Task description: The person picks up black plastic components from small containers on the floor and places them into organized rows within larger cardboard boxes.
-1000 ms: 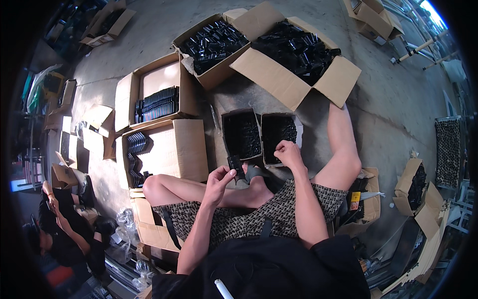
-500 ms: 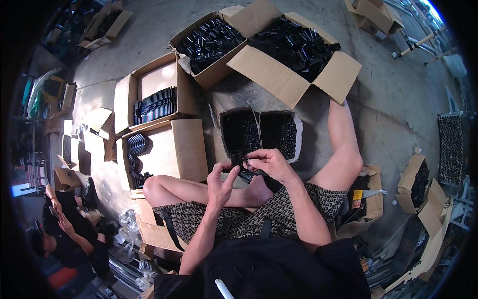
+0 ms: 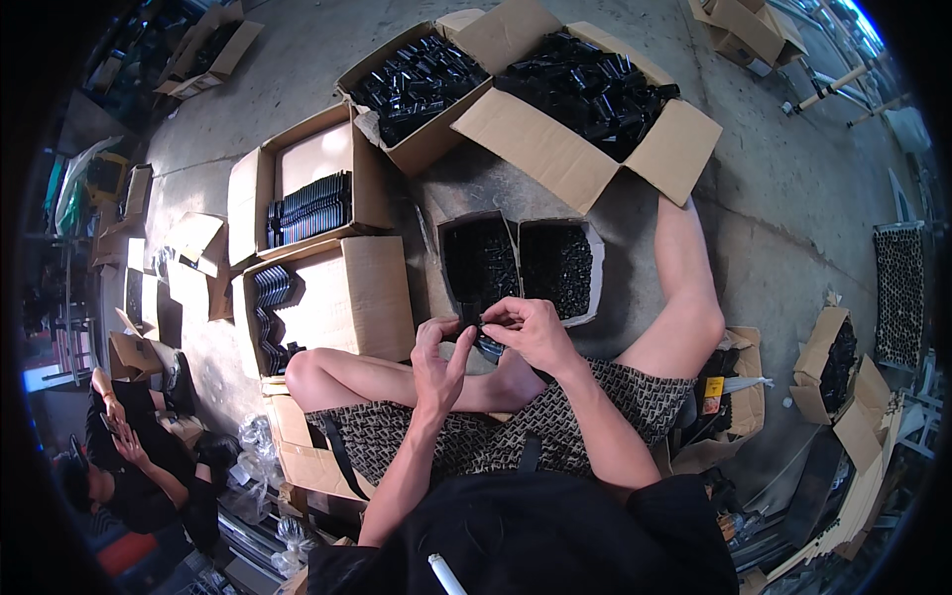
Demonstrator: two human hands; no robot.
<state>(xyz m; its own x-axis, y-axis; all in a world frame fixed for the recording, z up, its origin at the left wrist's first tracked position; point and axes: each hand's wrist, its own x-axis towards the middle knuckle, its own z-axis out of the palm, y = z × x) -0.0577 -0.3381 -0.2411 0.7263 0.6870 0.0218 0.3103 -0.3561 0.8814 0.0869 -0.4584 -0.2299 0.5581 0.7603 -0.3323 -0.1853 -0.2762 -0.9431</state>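
Note:
In front of my crossed legs, my left hand (image 3: 439,361) is closed around a black plastic part (image 3: 470,314), held upright between thumb and fingers. Against that part's right side, my right hand (image 3: 534,333) has its fingertips pinched; whatever lies in them is too small to make out. Just beyond my hands stand two small open boxes: the left small box (image 3: 443,260) holds small black pieces, and the right small box (image 3: 598,260) holds finer black pieces. Under my hands, near my foot, lies another dark glossy object (image 3: 489,346), partly hidden.
Farther off, two large cartons (image 3: 428,159) (image 3: 540,149) are heaped with glossy black parts. At left, an upper carton (image 3: 372,178) and a lower carton (image 3: 382,297) hold stacked black pieces. A person (image 3: 139,456) in black sits at far left. More boxes (image 3: 749,397) stand right.
My right fingertips have moved slightly left, up against the black part in my left hand. The left hand has hardly shifted.

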